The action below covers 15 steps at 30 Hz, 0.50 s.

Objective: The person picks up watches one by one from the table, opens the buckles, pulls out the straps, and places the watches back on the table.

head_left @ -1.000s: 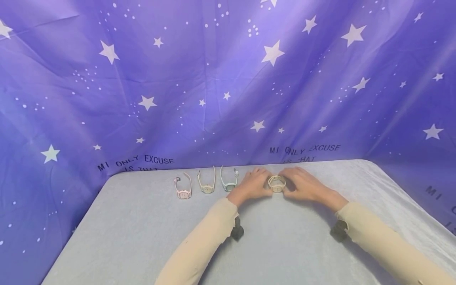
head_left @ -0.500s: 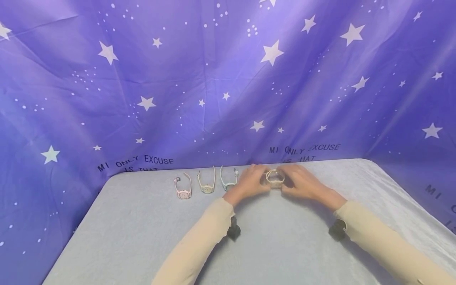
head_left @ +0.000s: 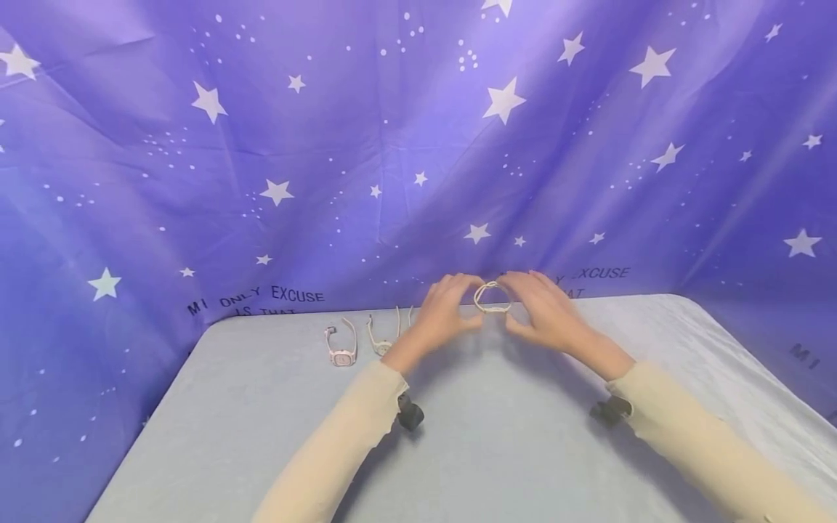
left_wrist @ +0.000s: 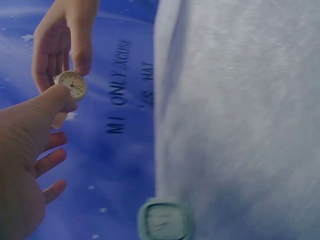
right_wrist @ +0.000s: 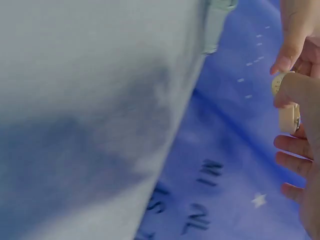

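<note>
A cream wristwatch (head_left: 493,310) with a round dial is held up over the table's back edge, its strap looped into a ring. My left hand (head_left: 445,314) grips its left side and my right hand (head_left: 546,314) its right side. In the left wrist view, a thumb presses at the edge of the watch dial (left_wrist: 72,86). The right wrist view shows the beige strap (right_wrist: 287,119) below the thumb. Left of the hands stand a pink square watch (head_left: 342,358) and another cream watch (head_left: 383,349). A mint green watch (left_wrist: 165,221) is mostly hidden behind my left hand in the head view.
The table (head_left: 497,436) has a pale grey cloth. Right behind its back edge hangs a purple curtain (head_left: 392,145) with white stars and lettering. A dark wrist device (head_left: 410,414) is strapped under the left sleeve, another (head_left: 611,411) under the right.
Both hands have lifted the cream watch from the tabletop, up and slightly left. My left hand now covers most of the mint green watch in the head view.
</note>
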Each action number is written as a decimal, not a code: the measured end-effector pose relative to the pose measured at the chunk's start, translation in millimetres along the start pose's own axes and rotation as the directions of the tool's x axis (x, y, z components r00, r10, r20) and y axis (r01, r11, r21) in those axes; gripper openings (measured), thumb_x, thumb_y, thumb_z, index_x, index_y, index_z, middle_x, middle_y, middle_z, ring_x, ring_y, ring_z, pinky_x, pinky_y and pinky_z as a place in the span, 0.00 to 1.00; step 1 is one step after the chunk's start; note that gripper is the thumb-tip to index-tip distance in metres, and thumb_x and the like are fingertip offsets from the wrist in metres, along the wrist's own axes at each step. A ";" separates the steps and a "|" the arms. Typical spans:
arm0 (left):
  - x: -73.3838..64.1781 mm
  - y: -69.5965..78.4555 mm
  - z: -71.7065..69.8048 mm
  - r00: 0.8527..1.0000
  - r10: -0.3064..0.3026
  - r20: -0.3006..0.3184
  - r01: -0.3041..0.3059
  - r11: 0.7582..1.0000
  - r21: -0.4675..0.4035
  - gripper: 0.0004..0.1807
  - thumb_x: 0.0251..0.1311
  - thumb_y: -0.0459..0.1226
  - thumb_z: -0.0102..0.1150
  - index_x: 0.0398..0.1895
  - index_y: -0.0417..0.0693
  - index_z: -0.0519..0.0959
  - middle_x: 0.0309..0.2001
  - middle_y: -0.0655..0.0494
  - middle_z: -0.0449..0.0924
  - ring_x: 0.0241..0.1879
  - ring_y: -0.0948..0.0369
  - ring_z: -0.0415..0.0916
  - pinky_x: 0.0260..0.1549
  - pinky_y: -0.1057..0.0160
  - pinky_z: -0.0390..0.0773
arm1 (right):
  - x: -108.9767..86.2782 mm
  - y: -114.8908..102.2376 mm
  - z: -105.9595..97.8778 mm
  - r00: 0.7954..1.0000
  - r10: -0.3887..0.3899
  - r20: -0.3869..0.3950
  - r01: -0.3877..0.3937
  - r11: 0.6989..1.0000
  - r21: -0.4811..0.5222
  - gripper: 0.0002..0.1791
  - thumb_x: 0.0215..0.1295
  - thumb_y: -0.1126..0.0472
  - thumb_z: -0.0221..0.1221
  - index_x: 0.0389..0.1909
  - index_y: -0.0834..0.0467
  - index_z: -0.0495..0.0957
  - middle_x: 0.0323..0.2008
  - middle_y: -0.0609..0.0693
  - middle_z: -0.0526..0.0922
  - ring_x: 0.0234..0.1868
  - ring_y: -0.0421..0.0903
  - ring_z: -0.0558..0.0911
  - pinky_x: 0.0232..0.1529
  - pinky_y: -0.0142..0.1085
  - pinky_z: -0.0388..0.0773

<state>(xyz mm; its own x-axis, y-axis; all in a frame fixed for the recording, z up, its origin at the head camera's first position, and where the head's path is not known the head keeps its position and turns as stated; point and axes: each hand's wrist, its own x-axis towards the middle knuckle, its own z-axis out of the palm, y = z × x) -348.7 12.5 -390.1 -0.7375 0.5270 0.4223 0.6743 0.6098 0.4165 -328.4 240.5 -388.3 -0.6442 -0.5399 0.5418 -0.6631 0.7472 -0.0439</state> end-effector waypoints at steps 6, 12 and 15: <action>-7.1 3.7 -31.8 0.997 0.035 -0.073 -0.043 0.993 -0.109 0.30 0.56 0.34 0.72 0.63 0.47 0.75 0.59 0.54 0.82 0.60 0.55 0.76 0.64 0.54 0.75 | 17.7 -21.5 -15.4 0.996 -0.013 -0.091 0.015 1.000 0.020 0.34 0.54 0.61 0.67 0.63 0.68 0.73 0.60 0.65 0.80 0.62 0.64 0.78 0.70 0.60 0.70; -14.1 11.8 -64.6 0.991 0.069 -0.116 -0.097 0.962 -0.255 0.29 0.56 0.27 0.68 0.62 0.43 0.73 0.57 0.49 0.83 0.59 0.55 0.81 0.63 0.63 0.79 | 33.5 -47.1 -28.7 0.988 0.047 -0.149 -0.021 0.984 0.175 0.35 0.53 0.68 0.67 0.65 0.67 0.71 0.57 0.64 0.82 0.50 0.59 0.85 0.51 0.51 0.86; -19.5 14.4 -77.6 0.990 0.066 -0.124 -0.104 0.937 -0.332 0.30 0.56 0.24 0.66 0.62 0.43 0.72 0.56 0.46 0.84 0.56 0.53 0.83 0.59 0.67 0.81 | 40.3 -59.4 -33.3 0.981 0.072 -0.178 -0.025 0.966 0.258 0.35 0.52 0.73 0.67 0.64 0.68 0.71 0.55 0.65 0.83 0.48 0.60 0.86 0.50 0.50 0.87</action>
<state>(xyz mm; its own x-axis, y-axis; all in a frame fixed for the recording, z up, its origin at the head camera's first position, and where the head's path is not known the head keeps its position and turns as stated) -321.7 -34.9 -329.9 -0.6809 0.4887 0.5455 0.7216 0.3202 0.6139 -302.3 187.2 -336.0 -0.6124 -0.4066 0.6780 -0.7230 0.6350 -0.2722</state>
